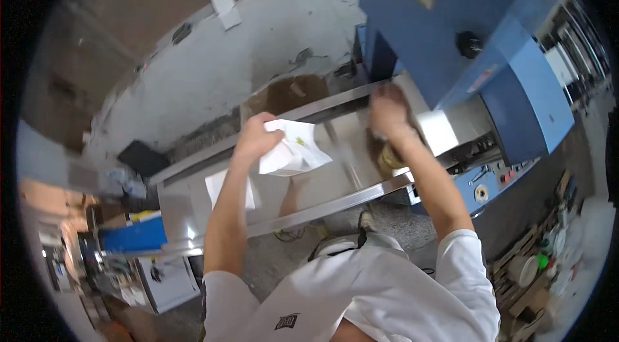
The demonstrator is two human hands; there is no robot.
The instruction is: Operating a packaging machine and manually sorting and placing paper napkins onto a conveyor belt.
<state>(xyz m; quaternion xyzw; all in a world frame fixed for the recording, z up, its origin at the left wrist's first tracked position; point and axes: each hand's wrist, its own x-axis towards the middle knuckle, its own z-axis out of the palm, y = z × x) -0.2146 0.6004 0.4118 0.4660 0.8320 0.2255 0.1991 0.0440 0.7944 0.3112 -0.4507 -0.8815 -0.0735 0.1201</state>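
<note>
I am watching a white crumpled paper bag with a small yellow-green print (293, 148) being held up above the long shiny metal tabletop (322, 194) of the machine, lifted clear of the surface — probably so its folds can hang free rather than drag on the metal. My left hand (255, 137) is gripping it at its upper left corner, fingers curled tight around the paper, and the bag is fanning out to the right from that pinch.

My right hand (387, 110) is reaching further forward, up to where the tabletop is running under the big blue metal machine housing (464, 39). It is blurred by motion, so I cannot tell whether its fingers are spread or closed on anything; just below the wrist, a brownish-yellow bundle (387, 158) is sitting on the tabletop, too smeared to identify.

Directly beneath the left forearm, a flat white paper sheet (222, 187) is lying on the metal — apart from the raised bag.

Further out, a grey plastered wall (225, 65) is standing behind the tabletop, a blue plastic crate (132, 235) is sitting low at my left, and wooden pallets with clutter (529, 264) are lying on the floor at my right.
</note>
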